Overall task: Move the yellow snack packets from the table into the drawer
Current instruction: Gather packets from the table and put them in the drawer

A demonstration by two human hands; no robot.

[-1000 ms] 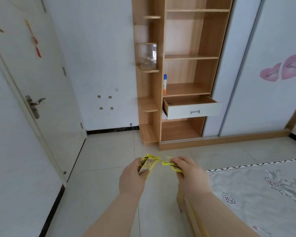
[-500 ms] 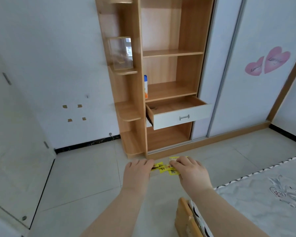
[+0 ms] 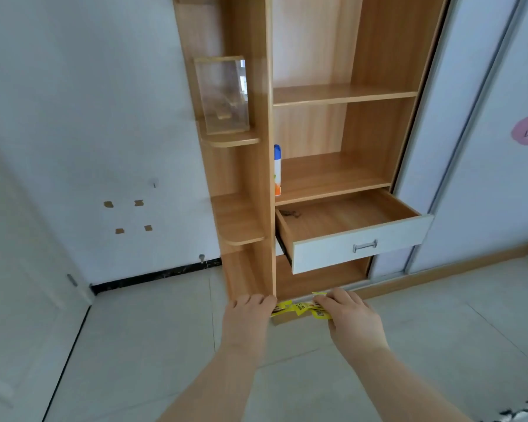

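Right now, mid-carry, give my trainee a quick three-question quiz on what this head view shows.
1. True or false: the drawer is pulled open.
2. Which hands grip the yellow snack packets? A) left only B) right only C) both
3. Fill in: the spray can stands on the shelf directly ____ the drawer.

Key:
1. True; its wooden inside shows, with only a small dark thing in the back left corner.
2. C; the left hand and right hand each hold an end of the bunch.
3. Above.
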